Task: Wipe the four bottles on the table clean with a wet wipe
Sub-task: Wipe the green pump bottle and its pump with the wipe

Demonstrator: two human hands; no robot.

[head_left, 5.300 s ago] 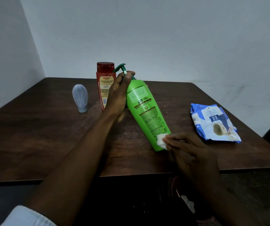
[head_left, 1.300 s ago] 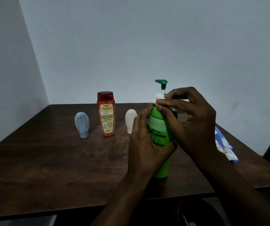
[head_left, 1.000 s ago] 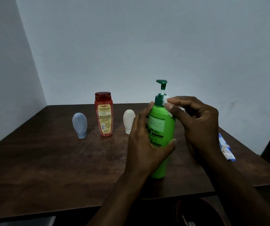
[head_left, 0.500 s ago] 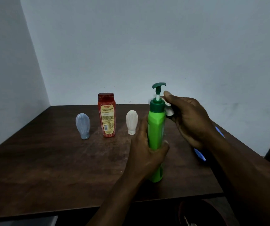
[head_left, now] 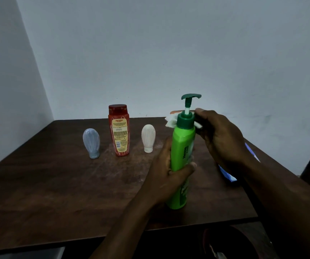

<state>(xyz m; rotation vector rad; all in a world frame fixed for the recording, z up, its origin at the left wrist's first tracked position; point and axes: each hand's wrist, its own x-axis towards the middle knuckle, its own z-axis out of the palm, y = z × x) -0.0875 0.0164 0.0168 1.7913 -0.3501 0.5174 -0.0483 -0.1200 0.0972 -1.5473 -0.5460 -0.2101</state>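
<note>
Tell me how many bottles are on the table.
4. The blue-grey bottle is at the left, red bottle beside it, white bottle next, green pump bottle nearest, gripped by the left hand. None seems hidden.

Toward the surface (head_left: 57,193)'s far edge stood left small bottle (head_left: 91,143), shampoo bottle (head_left: 118,130), right small bottle (head_left: 148,138); pump bottle (head_left: 183,141) stood nearer the front edge, rightward.

Grey-blue bottle (head_left: 91,143), red bottle (head_left: 118,130) and white bottle (head_left: 148,138) stand in a spaced row; the table (head_left: 57,193) before them lies open. Right of centre, the green pump bottle (head_left: 183,156), the left hand (head_left: 166,176) gripping it and the right hand (head_left: 219,139) holding a wet wipe (head_left: 170,122) obstruct passage.
</note>
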